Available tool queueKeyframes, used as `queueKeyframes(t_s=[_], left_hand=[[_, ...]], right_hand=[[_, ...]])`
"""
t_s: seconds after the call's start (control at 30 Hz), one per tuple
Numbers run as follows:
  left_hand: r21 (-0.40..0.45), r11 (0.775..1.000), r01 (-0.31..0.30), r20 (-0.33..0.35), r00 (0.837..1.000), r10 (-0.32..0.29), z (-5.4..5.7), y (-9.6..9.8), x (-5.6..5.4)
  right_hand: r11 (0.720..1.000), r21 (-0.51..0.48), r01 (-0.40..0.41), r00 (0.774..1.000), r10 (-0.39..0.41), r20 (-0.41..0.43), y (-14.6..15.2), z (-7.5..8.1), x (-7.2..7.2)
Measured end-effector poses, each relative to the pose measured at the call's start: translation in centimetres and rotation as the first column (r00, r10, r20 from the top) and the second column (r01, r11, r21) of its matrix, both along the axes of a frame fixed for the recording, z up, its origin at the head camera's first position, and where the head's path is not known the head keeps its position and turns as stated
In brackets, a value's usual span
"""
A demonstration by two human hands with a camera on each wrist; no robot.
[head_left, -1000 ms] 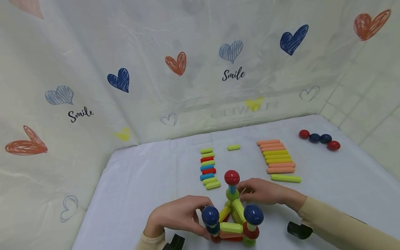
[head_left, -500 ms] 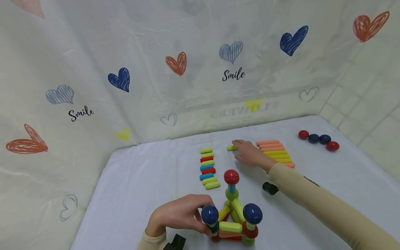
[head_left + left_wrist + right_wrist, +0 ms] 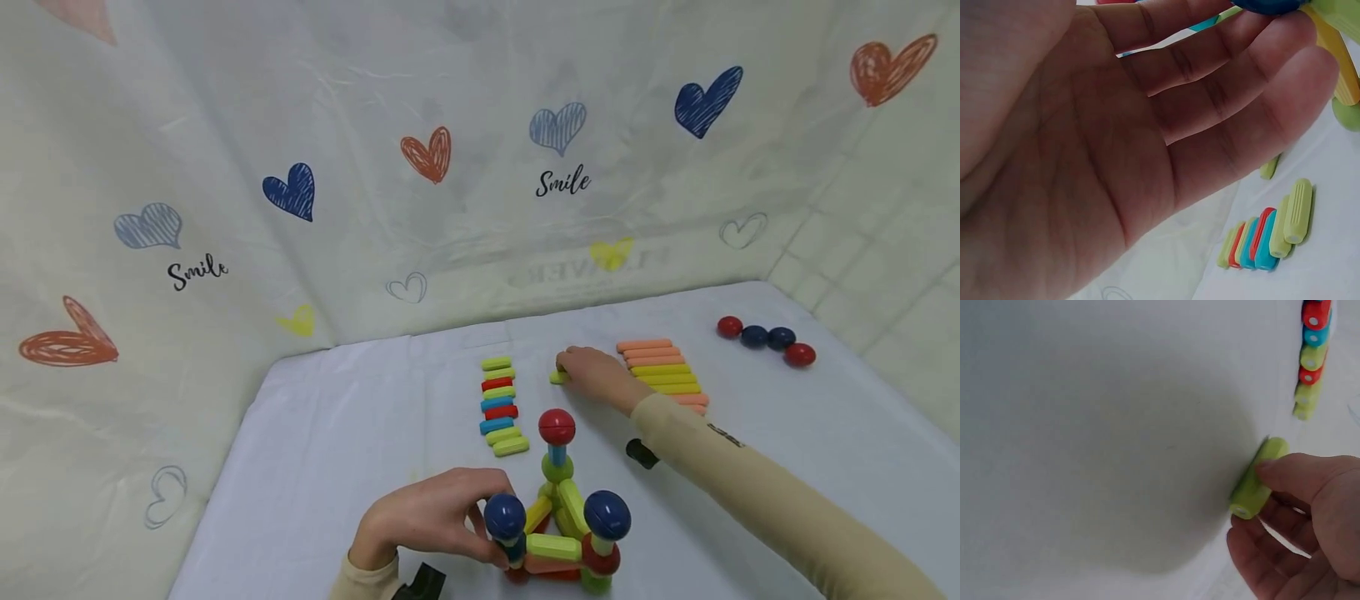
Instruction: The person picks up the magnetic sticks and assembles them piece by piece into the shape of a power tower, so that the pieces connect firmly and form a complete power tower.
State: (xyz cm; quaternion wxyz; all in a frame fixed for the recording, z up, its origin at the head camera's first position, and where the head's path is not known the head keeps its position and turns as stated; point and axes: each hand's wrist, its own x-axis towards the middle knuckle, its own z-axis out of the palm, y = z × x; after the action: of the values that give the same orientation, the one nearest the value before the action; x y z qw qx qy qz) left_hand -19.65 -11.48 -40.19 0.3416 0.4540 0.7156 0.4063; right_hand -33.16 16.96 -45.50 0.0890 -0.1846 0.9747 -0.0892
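My left hand grips the near left corner of a ball-and-stick toy construction, thumb and fingers on either side of its dark blue post. The construction is a triangular frame of green, yellow and red sticks, with a red ball topping the far post and blue balls on the two near posts. Farther back, my right hand pinches a short green stick between thumb and fingers, low over the white cloth. In the left wrist view, the left palm and fingers cover much of the frame.
A column of short green, red and blue sticks lies left of the right hand. Longer orange and yellow sticks lie under and beyond the right forearm, which hides some. Red and dark blue balls sit far right. A heart-printed sheet hangs behind.
My right hand has left the construction, reached back to the lone short green stick and pinched it, drawing it slightly nearer. The left hand keeps its grip on the construction.
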Motion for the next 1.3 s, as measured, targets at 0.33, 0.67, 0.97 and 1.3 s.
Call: queueKeyframes(t_s=[0.33,0.67,0.97,1.3], left_hand=[[0.016,1.000,-0.003,0.018,1.000,0.003,0.1,-0.1,0.1],[0.038,0.999,-0.034,0.033,0.999,0.032,0.2,0.1,0.1],[0.071,0.995,-0.075,-0.016,0.997,0.076,-0.3,0.0,-0.6],[0.084,0.994,-0.075,-0.007,0.997,0.076,-0.5,-0.1,-0.7]], right_hand=[[0.951,-0.281,0.133,0.945,-0.036,0.325,1.4,0.2,2.7],[0.682,-0.619,0.389,0.806,0.074,0.588,3.6,-0.5,6.7],[0.572,-0.739,0.356,0.758,0.286,0.587,4.4,0.4,9.8],[0.602,-0.761,0.242,0.803,0.317,0.506,2.1,2.0,8.5]])
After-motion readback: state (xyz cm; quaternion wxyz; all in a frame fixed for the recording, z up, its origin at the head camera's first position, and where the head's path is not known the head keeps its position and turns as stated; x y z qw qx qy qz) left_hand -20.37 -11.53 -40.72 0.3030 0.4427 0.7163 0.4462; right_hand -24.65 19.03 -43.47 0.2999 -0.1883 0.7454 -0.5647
